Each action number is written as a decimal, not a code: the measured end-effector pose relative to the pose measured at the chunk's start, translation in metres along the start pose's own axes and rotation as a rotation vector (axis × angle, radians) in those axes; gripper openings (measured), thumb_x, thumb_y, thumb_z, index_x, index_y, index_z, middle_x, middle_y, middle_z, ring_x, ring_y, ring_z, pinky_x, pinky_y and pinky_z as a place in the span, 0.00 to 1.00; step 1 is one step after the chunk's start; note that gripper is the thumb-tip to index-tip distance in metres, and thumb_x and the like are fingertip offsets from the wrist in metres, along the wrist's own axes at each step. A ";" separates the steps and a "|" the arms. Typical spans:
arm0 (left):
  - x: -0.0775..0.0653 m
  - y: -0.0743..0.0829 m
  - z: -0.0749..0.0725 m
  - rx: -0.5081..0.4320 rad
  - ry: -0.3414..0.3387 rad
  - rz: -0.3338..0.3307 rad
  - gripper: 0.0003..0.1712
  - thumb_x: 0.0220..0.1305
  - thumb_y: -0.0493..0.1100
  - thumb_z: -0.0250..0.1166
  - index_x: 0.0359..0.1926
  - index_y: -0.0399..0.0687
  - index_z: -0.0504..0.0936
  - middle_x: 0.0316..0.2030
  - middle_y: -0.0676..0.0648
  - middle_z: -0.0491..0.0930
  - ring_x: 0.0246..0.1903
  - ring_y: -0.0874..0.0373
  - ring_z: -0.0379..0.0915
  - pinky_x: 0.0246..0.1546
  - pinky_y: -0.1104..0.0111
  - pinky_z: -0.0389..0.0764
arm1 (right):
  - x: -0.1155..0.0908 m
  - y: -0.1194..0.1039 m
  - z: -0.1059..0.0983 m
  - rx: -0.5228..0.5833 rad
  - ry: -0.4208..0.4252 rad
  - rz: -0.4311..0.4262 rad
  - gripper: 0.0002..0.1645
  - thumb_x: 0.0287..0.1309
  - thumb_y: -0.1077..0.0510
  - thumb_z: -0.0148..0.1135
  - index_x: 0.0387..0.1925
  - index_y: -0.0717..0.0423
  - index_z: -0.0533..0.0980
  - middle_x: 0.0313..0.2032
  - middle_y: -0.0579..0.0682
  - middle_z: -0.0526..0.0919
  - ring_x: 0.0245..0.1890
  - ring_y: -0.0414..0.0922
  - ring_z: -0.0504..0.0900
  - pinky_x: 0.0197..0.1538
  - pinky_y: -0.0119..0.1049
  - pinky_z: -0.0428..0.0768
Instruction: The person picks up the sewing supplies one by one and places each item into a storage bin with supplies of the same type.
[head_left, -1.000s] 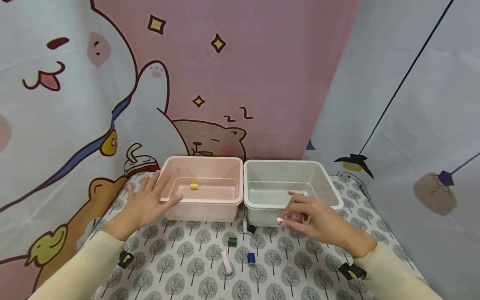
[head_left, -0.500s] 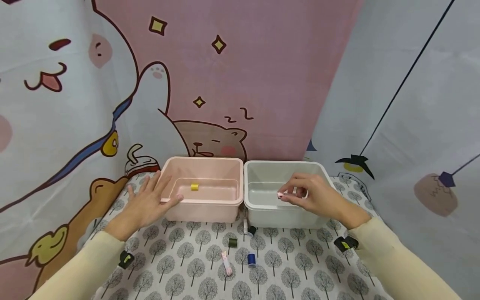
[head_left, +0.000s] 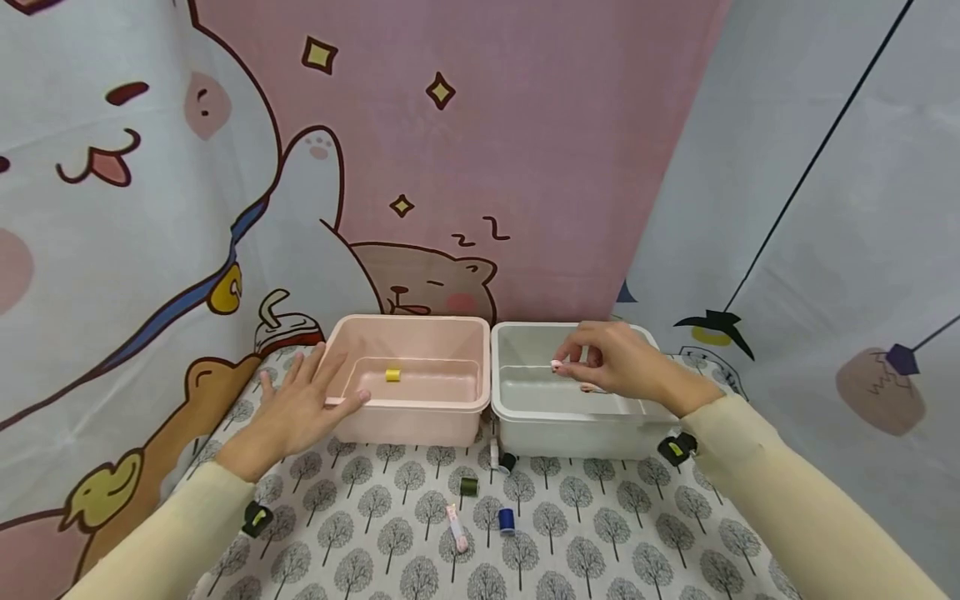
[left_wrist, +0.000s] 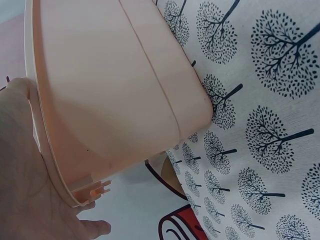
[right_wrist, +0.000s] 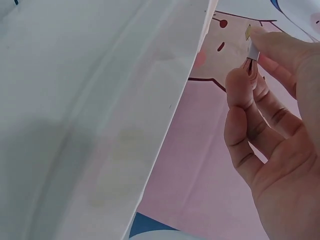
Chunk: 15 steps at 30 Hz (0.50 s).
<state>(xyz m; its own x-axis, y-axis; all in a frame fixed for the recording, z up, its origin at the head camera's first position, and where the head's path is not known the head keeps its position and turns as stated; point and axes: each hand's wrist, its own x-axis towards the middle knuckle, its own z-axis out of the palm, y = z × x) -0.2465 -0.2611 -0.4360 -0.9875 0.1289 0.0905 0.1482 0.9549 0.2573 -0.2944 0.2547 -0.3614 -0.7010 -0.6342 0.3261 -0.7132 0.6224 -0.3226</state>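
Observation:
My right hand [head_left: 611, 362] is over the pale grey bin [head_left: 577, 433]. It pinches a pink skein of embroidery floss [right_wrist: 251, 69] between thumb and fingers; the skein's looped end and white paper band show in the right wrist view. Another pinkish skein [head_left: 592, 388] lies in that bin, partly hidden by the hand. My left hand [head_left: 288, 408] rests with spread fingers at the near left corner of the pink bin [head_left: 412, 425], touching its rim in the left wrist view. Inside the pink bin lies a yellow thread spool [head_left: 392, 375].
On the tree-print cloth before the bins lie a light pink skein [head_left: 457, 529], a blue spool [head_left: 506, 522], a dark green spool [head_left: 468, 487], a black spool [head_left: 507, 463] and a whitish skein [head_left: 494, 454]. A cartoon-printed curtain [head_left: 540, 167] hangs behind the bins.
My right hand has moved up and forward from the grey bin's near wall to over its inside, still pinching the pink skein. My left hand stays at the pink bin.

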 end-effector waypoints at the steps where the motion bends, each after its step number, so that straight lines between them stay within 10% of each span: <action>1: 0.000 0.000 0.000 0.000 0.000 0.000 0.60 0.82 0.86 0.47 0.97 0.54 0.53 0.96 0.32 0.41 0.92 0.17 0.35 0.79 0.08 0.27 | 0.003 0.001 0.000 -0.003 -0.008 0.005 0.03 0.76 0.52 0.82 0.47 0.40 0.94 0.35 0.36 0.89 0.25 0.32 0.79 0.31 0.30 0.81; 15: -0.002 -0.003 0.001 0.002 0.006 0.010 0.60 0.82 0.86 0.46 0.96 0.53 0.54 0.96 0.32 0.41 0.92 0.16 0.36 0.78 0.08 0.26 | 0.036 0.014 0.002 -0.049 -0.084 0.029 0.03 0.76 0.53 0.81 0.47 0.40 0.95 0.41 0.40 0.94 0.37 0.39 0.90 0.44 0.36 0.92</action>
<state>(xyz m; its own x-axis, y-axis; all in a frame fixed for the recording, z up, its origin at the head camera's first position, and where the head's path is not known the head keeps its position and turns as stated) -0.2454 -0.2637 -0.4373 -0.9857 0.1365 0.0987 0.1576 0.9541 0.2545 -0.3295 0.2399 -0.3562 -0.7201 -0.6509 0.2406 -0.6934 0.6612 -0.2865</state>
